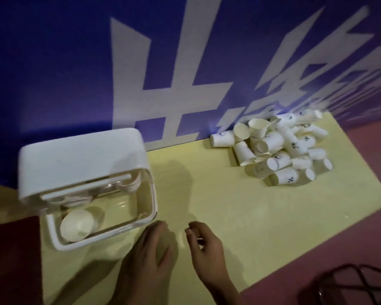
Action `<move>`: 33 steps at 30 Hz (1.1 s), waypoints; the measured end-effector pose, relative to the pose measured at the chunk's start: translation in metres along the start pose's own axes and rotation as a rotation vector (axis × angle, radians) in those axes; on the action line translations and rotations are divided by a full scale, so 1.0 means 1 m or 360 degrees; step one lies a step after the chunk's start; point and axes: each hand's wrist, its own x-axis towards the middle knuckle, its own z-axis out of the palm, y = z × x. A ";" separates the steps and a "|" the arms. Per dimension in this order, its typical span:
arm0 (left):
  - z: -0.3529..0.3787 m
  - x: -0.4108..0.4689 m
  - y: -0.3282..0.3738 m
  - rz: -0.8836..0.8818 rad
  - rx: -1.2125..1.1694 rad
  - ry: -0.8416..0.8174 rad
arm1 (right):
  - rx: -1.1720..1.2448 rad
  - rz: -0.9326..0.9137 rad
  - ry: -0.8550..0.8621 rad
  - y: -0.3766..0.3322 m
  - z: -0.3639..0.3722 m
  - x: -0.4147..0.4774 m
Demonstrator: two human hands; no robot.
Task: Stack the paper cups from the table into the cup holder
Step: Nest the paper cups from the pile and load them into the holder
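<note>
Blue wall [53,62] with white lettering stood behind the yellow table [229,205]; dark wire frame [356,285] at near right. Left hand [151,249] hung just beside the cup holder [79,155], fingers relaxed, close together, holding nothing. Right hand [205,245] was loosely curled, empty. Holder was white, lid up, one cup [77,225] inside. Paper cups [279,148] lay heaped, mostly toppled, at the table's far right.

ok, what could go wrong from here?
The cups lie in a loose pile near the far right corner of the table; pulling one out could roll others off. The cup already in the holder looks tilted, so the next may not nest cleanly. The raised lid overhangs the opening and could catch a cup going in.
</note>
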 end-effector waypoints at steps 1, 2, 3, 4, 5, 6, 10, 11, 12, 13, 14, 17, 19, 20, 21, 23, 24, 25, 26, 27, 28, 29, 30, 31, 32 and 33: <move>0.008 0.015 0.019 0.0046 0.0042 -0.0061 | 0.0015 0.0045 0.0060 0.011 -0.018 0.000; 0.016 0.030 0.033 0.0105 0.0082 -0.0105 | 0.0024 0.0082 0.0108 0.021 -0.033 0.000; 0.027 0.046 0.050 0.0170 0.0116 -0.0144 | 0.0048 0.0115 0.0152 0.030 -0.050 0.001; 0.036 0.063 0.068 0.0227 0.0145 -0.0174 | 0.0071 0.0154 0.0186 0.039 -0.066 0.003; 0.048 0.082 0.086 0.0271 0.0189 -0.0205 | 0.0098 0.0190 0.0216 0.048 -0.083 0.006; 0.061 0.100 0.105 0.0305 0.0231 -0.0235 | 0.0118 0.0226 0.0243 0.057 -0.097 0.010; 0.115 0.164 0.178 0.0337 0.0297 -0.0301 | 0.0169 0.0336 0.0258 0.091 -0.151 0.031; 0.131 0.180 0.194 0.0349 0.0307 -0.0310 | 0.0169 0.0352 0.0243 0.099 -0.166 0.038; 0.144 0.193 0.209 0.0355 0.0315 -0.0307 | 0.0164 0.0362 0.0228 0.106 -0.178 0.045; 0.161 0.209 0.223 0.0345 0.0319 -0.0306 | 0.0168 0.0363 0.0211 0.113 -0.192 0.054; 0.177 0.223 0.237 0.0325 0.0316 -0.0295 | 0.0166 0.0363 0.0200 0.121 -0.207 0.062; 0.219 0.264 0.275 0.0235 0.0405 -0.0271 | 0.0149 0.0365 0.0191 0.141 -0.253 0.087; 0.242 0.289 0.297 0.0177 0.0569 -0.0285 | 0.0129 0.0373 0.0230 0.151 -0.283 0.102; 0.252 0.300 0.305 0.0168 0.0658 -0.0272 | 0.0115 0.0383 0.0271 0.157 -0.297 0.109; 0.263 0.309 0.309 0.0165 0.0747 -0.0252 | 0.0115 0.0405 0.0322 0.161 -0.310 0.116; 0.279 0.319 0.310 0.0166 0.0907 -0.0216 | 0.0110 0.0457 0.0444 0.168 -0.332 0.132; 0.287 0.322 0.309 0.0168 0.0964 -0.0191 | 0.0086 0.0475 0.0503 0.172 -0.342 0.141; 0.293 0.324 0.309 0.0170 0.1006 -0.0167 | 0.0066 0.0488 0.0555 0.176 -0.352 0.151; 0.297 0.325 0.308 0.0171 0.1037 -0.0148 | 0.0051 0.0498 0.0592 0.179 -0.361 0.161; 0.297 0.325 0.309 0.0163 0.1060 -0.0136 | 0.0036 0.0501 0.0612 0.181 -0.368 0.171; 0.296 0.324 0.309 0.0152 0.1059 -0.0128 | 0.0017 0.0506 0.0604 0.185 -0.375 0.183; 0.292 0.323 0.310 0.0143 0.1009 -0.0099 | -0.0003 0.0518 0.0570 0.192 -0.381 0.196; 0.287 0.320 0.311 0.0138 0.0905 -0.0063 | -0.0026 0.0537 0.0512 0.199 -0.385 0.209; 0.280 0.313 0.310 0.0131 0.0740 -0.0030 | -0.0057 0.0565 0.0443 0.208 -0.387 0.222; 0.272 0.303 0.310 0.0110 0.0516 -0.0007 | -0.0102 0.0577 0.0369 0.216 -0.388 0.233; 0.265 0.290 0.309 0.0058 0.0270 -0.0003 | -0.0161 0.0562 0.0304 0.223 -0.387 0.243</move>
